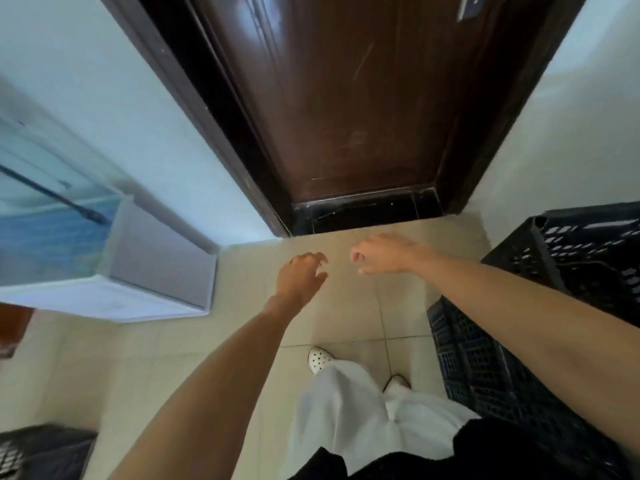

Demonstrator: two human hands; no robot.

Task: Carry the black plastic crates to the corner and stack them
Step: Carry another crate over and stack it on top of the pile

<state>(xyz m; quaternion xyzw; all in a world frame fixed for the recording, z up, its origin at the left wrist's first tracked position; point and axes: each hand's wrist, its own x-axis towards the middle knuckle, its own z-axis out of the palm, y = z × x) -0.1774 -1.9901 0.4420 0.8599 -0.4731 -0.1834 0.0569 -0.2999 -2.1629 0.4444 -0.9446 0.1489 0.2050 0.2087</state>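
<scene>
A stack of black plastic crates point(571, 265) stands at the right, against the wall beside the door; its lattice side point(478, 368) reaches down to the floor under my right forearm. Another black crate point(41, 452) shows partly at the bottom left corner. My left hand point(303, 277) and my right hand point(384, 254) are both stretched out over the tiled floor in front of the door, fingers loosely curled and apart, holding nothing. Neither hand touches a crate.
A dark brown door point(346, 98) with a black threshold is straight ahead. A white cabinet with a glass tank point(114, 268) stands at the left against the wall. My feet in white shoes point(320, 358) stand on beige floor tiles point(346, 317).
</scene>
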